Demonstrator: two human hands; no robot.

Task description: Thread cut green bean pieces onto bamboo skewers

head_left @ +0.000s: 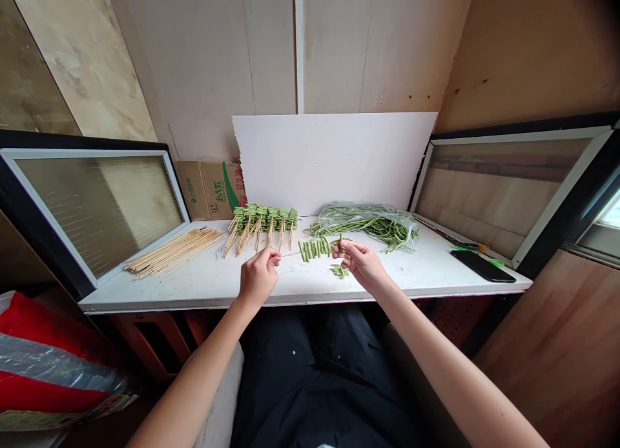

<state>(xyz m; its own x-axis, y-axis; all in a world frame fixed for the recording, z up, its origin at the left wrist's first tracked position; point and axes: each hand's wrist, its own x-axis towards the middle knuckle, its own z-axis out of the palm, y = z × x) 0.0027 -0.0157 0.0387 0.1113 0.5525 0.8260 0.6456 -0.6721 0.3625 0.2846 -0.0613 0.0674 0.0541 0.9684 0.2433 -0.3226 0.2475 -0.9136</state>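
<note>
My left hand (259, 274) pinches the end of a thin bamboo skewer (289, 255) that carries several short green bean pieces (314, 248). My right hand (359, 261) pinches another bean piece (340, 243) at the skewer's tip. A few cut bean pieces (340, 271) lie on the white table (213, 283) just under my right hand. Finished bean skewers (261, 223) are stacked behind my left hand.
A pile of bare skewers (174, 251) lies at the left. A plastic bag of long green beans (371, 223) sits at the back right. A black phone (482, 265) and a green-handled tool (467, 244) lie at the right. A cardboard box (210, 188) and white board (329, 161) stand behind.
</note>
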